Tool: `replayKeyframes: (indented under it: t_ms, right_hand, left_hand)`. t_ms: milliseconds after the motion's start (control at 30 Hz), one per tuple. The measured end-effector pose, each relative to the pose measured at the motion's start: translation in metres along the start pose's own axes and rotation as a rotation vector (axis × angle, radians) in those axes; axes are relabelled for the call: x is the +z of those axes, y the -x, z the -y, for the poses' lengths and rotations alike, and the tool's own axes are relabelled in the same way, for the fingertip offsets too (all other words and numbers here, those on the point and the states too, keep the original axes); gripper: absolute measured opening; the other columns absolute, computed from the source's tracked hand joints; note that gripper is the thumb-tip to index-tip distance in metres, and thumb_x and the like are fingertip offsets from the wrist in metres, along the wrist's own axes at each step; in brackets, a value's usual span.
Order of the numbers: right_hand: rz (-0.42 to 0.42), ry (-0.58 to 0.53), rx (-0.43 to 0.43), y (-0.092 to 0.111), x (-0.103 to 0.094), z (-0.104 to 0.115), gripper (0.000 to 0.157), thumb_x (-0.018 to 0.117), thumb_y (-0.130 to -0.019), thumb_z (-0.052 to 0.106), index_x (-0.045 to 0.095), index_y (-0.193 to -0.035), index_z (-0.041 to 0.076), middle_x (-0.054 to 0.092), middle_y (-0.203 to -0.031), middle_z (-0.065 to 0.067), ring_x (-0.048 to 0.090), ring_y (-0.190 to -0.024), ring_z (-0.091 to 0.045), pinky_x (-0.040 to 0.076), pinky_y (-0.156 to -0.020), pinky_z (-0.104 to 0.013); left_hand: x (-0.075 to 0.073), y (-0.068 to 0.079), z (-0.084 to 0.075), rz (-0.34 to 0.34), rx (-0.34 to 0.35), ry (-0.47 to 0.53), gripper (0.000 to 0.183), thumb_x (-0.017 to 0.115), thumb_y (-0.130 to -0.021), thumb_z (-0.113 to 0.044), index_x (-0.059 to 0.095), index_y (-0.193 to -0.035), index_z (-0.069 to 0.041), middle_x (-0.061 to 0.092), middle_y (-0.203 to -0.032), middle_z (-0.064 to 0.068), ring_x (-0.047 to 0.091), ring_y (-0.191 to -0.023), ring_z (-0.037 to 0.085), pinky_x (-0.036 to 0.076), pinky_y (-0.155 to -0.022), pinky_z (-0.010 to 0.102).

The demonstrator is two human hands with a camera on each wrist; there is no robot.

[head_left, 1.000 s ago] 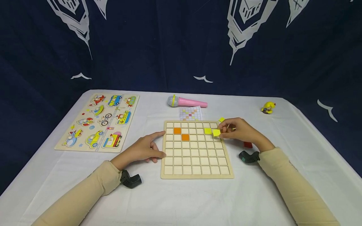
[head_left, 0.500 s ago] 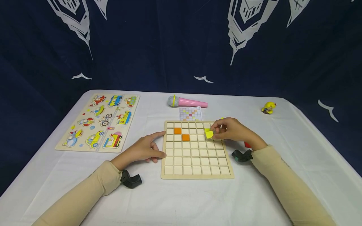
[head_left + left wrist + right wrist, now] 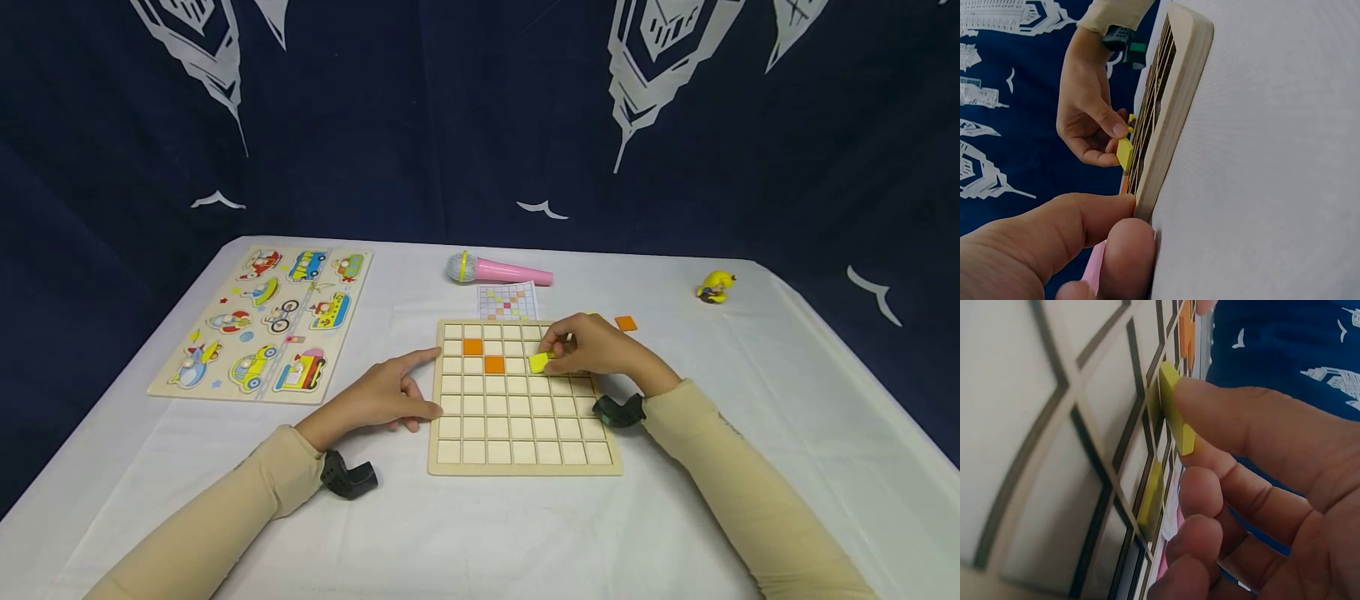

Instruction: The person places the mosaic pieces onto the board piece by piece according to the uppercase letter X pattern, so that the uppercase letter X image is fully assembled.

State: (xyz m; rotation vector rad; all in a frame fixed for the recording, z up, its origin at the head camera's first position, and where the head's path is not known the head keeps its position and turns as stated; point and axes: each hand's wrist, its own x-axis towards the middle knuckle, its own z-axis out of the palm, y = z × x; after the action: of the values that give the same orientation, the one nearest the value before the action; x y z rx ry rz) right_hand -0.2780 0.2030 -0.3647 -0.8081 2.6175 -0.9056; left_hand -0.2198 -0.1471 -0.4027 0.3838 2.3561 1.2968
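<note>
A wooden grid board [image 3: 524, 468] lies on the white table with two orange tiles [image 3: 472, 347] set in its cells. My right hand [image 3: 588, 346] pinches a yellow square tile [image 3: 538, 363] between thumb and finger, tilted close over the second row from the top of the board's right half. In the right wrist view, another yellow tile [image 3: 1151, 500] sits in a cell beside that hand; the head view hides it behind the fingers. My left hand [image 3: 375, 393] touches the board's left edge with its extended index finger and thumb, spread apart along the side.
A small printed colour-grid card [image 3: 507, 302] and a pink toy microphone [image 3: 510, 272] lie behind the board. Off to the left is a vehicle puzzle board [image 3: 262, 325]. A loose orange tile [image 3: 626, 323] and a yellow duck figure [image 3: 716, 287] stand at the right.
My right hand has moved left over the board with the yellow tile, past the tile in the cell. The loose orange tile has come into sight behind it. My left hand stays put.
</note>
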Motion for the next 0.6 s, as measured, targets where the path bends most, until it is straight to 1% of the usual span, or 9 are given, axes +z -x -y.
replayKeyframes:
  t_ms: [133,333,500,600]
  right_hand:
    - [0.01,0.012,-0.013,-0.002,0.002,0.003,0.014,0.088,-0.089,0.008,0.076,-0.097,0.006,0.061,-0.08,0.003,0.048,-0.066,-0.014,0.042,-0.068,-0.03]
    - [0.033,0.027,0.02,-0.002,0.002,0.006,0.017,0.088,-0.089,0.009,0.076,-0.1,0.005,0.062,-0.081,0.002,0.05,-0.069,-0.015,0.043,-0.071,-0.032]
    - [0.035,-0.001,0.031,0.005,-0.003,0.005,0.016,0.086,-0.092,0.014,0.077,-0.102,0.006,0.059,-0.081,0.004,0.049,-0.071,-0.014,0.041,-0.071,-0.03]
    - [0.025,-0.027,0.022,0.011,-0.009,0.0,0.012,0.082,-0.096,0.012,0.076,-0.102,0.004,0.057,-0.081,0.004,0.05,-0.073,-0.014,0.041,-0.072,-0.028]
  left_hand:
    - [0.0,0.0,0.0,-0.003,-0.001,-0.002,0.097,0.088,-0.089,-0.018,0.034,-0.169,-0.008,0.071,-0.074,0.005,0.066,-0.058,0.012,0.045,-0.051,0.024]
    - [0.0,0.0,0.0,-0.004,0.004,-0.002,0.097,0.088,-0.089,-0.018,0.035,-0.169,-0.008,0.071,-0.073,0.005,0.065,-0.057,0.012,0.045,-0.051,0.024]
    - [0.0,0.0,0.0,-0.001,-0.003,0.002,0.097,0.088,-0.089,-0.018,0.035,-0.169,-0.008,0.07,-0.073,0.005,0.064,-0.057,0.011,0.045,-0.051,0.024]
    - [0.0,0.0,0.0,0.0,-0.005,0.005,0.097,0.088,-0.089,-0.018,0.034,-0.169,-0.009,0.07,-0.073,0.005,0.064,-0.057,0.011,0.045,-0.051,0.024]
